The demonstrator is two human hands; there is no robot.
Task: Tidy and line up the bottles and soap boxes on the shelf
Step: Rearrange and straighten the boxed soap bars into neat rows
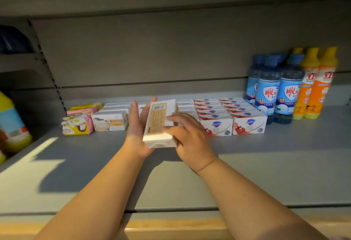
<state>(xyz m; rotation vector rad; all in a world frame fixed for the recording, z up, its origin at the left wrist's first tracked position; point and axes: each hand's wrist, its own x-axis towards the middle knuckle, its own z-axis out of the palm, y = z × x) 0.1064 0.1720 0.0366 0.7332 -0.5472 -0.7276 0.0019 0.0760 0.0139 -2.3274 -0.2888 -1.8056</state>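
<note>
Currently white-and-tan cardboard soap box (161, 124) is held tilted above grey metal shelf (275, 173), L hand (137, 131) flat w/ straight fingers against its side, R hand (190, 138) gripping opposite edge w/ curled fingers.

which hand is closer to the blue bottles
Right. The right hand grips the right side of the held soap box, toward the blue bottles; the left hand presses the box's left side, farther away.

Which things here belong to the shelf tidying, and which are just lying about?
Job: lifted soap box, white soap boxes, red-and-white soap boxes, blue bottles, orange bottles, probably the pink and yellow packs.
Lying about: yellow bottle at far left, dark blue item above it.
</note>
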